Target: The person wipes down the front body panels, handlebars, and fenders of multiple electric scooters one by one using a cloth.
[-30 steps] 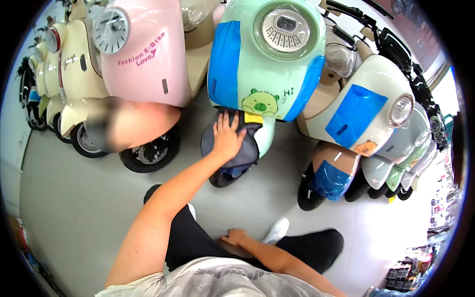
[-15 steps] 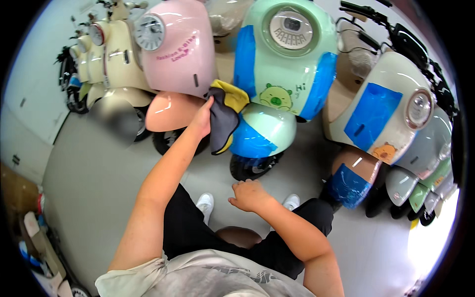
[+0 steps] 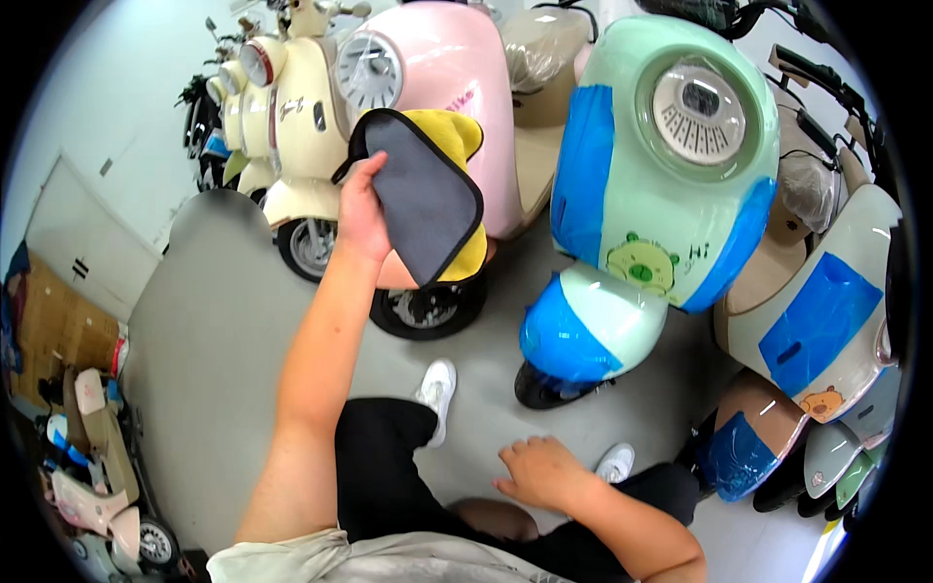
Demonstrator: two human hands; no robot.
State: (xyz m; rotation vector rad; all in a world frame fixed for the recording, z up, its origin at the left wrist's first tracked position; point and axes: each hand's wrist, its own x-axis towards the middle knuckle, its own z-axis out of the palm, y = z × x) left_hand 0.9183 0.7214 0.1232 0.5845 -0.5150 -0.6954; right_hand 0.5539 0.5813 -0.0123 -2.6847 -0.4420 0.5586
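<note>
Head view | grey-yellow cloth (image 3: pixel 428 199) is clasped at one edge by left hand (image 3: pixel 362 216), in front of pink scooter (image 3: pixel 442 58) | right hand (image 3: pixel 544 473) seen empty, half-curled | cloth could be dropped if grip is loosened

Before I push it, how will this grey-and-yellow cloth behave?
The cloth will probably flop and fold, since its yellow layer curves loosely behind the grey. It's likely light: your left hand alone holds it.
</note>
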